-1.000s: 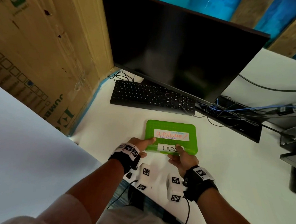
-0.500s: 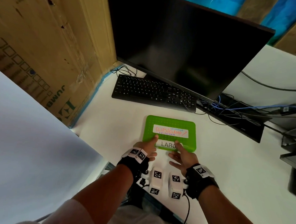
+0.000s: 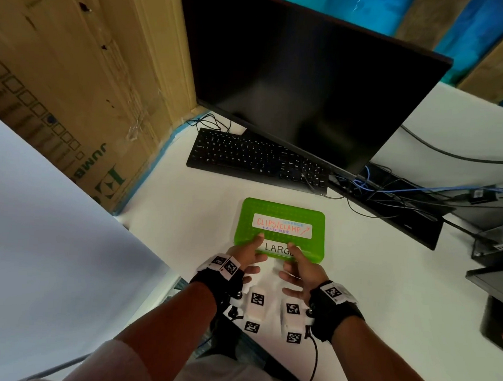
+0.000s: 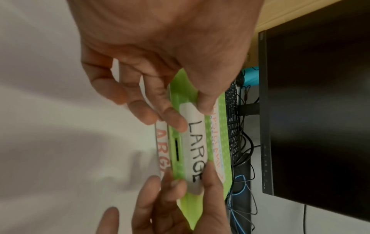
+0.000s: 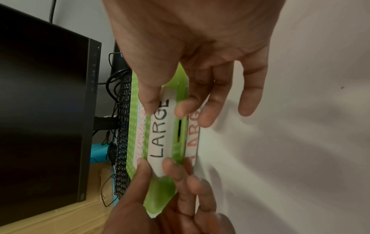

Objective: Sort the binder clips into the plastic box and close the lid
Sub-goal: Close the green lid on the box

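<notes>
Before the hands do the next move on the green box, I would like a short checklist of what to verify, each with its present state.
1. Lid down on the green box: ok, it lies flat in the head view.
2. Front latch fully snapped: cannot tell; a dark slot shows at the front edge.
3. Left hand placed: ok, thumb on the lid beside the LARGE label, fingers at the front edge.
4. Right hand placed: ok, thumb on the label's other end, fingers on the front.
5. All binder clips inside: cannot tell, the lid hides them.
6. Keyboard clear of the box: ok, apart behind it.
</notes>
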Motion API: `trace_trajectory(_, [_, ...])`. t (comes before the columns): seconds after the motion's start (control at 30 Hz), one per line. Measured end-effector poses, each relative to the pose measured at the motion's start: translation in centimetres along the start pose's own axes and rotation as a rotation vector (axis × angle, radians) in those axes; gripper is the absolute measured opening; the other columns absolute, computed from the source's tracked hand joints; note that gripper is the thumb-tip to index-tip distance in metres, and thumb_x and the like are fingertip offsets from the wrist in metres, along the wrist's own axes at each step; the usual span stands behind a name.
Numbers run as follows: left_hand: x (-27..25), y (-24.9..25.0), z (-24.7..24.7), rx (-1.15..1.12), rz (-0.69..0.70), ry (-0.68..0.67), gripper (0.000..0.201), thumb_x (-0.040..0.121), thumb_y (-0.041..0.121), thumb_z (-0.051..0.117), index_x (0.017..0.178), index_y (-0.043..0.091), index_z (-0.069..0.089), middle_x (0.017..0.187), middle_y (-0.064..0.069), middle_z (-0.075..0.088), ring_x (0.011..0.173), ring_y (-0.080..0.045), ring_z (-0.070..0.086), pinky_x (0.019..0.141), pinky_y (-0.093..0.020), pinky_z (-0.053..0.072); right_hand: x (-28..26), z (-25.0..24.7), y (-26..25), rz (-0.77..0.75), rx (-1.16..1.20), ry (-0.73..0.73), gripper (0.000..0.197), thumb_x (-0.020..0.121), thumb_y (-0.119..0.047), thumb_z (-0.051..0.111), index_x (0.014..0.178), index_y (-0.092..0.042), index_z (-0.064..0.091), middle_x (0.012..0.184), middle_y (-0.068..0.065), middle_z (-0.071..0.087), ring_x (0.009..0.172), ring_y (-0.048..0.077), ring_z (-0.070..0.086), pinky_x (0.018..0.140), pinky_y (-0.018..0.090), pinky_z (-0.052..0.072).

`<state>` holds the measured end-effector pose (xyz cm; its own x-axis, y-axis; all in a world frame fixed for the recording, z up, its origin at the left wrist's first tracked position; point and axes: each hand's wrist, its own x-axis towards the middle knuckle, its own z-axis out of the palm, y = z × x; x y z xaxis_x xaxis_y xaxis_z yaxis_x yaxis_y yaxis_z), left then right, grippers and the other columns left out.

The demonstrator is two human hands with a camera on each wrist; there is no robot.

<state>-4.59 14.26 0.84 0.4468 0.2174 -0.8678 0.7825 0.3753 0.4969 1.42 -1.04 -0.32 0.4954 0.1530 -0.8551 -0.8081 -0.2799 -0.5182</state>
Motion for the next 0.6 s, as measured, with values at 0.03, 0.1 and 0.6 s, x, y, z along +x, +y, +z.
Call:
trace_trajectory(0.03, [0.0, 0.1, 0.0, 0.021, 0.007, 0.007, 0.051, 0.077, 0.072, 0.049, 0.099, 0.029, 0.065, 0.092, 0.015, 0.07, 0.078, -0.011, 0.058, 0.068, -0.029, 0.04, 0.0, 0.1, 0.0, -0.001, -0.007, 0.005, 0.043, 0.07, -0.061, 0.067, 0.085, -0.021, 0.067, 0.067, -0.006, 0.064, 0.079, 0.015, 0.069, 0.076, 0.04, 0.053])
trace_trajectory(0.1, [0.2, 0.2, 0.2, 0.052, 0.013, 0.006, 0.046, 0.082, 0.069, 0.044, 0.096, 0.029, 0.063, 0.088, 0.015, 0.067, 0.077, -0.011, 0.056, 0.068, -0.029, 0.038, -0.1, 0.2, -0.1, -0.001, -0.015, 0.012, 0.04, 0.071, -0.061, 0.067, 0.082, -0.022, 0.066, 0.063, -0.007, 0.06, 0.075, 0.014, 0.067, 0.073, 0.038, 0.052])
trace_trajectory(0.6, [1.4, 0.9, -0.8, 0.215, 0.09, 0.352, 0.094, 0.052, 0.064, 0.077, 0.12, 0.011, 0.039, 0.112, -0.011, 0.051, 0.095, -0.03, 0.059, 0.086, -0.038, 0.052, 0.3, -0.8, 0.7, -0.152, -0.191, 0.302, 0.097, 0.062, -0.051, 0.08, 0.129, -0.001, 0.033, 0.113, 0.003, 0.053, 0.104, 0.024, 0.055, 0.082, 0.038, 0.052])
